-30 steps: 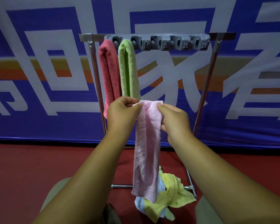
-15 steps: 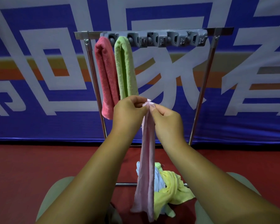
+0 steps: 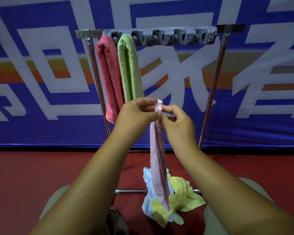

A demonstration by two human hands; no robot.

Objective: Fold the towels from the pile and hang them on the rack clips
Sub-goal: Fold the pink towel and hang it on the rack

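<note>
Left hand (image 3: 136,114): you pinch the bunched top of the pale pink towel (image 3: 157,156).
Right hand (image 3: 176,124): closed on the same towel just below its tip.
Towel: hangs narrow, its lower end over the pile (image 3: 175,199) on the red floor.
Rack clips (image 3: 178,38): free to the right of the green towel (image 3: 129,68); red towel (image 3: 109,77) at the left end.

A big blue banner (image 3: 41,129) with white shapes and an orange stripe fills the back wall from 9 to 3 o'clock. Below it, a dark red floor (image 3: 32,175) spreads toward 6 o'clock. The light is dim.
</note>
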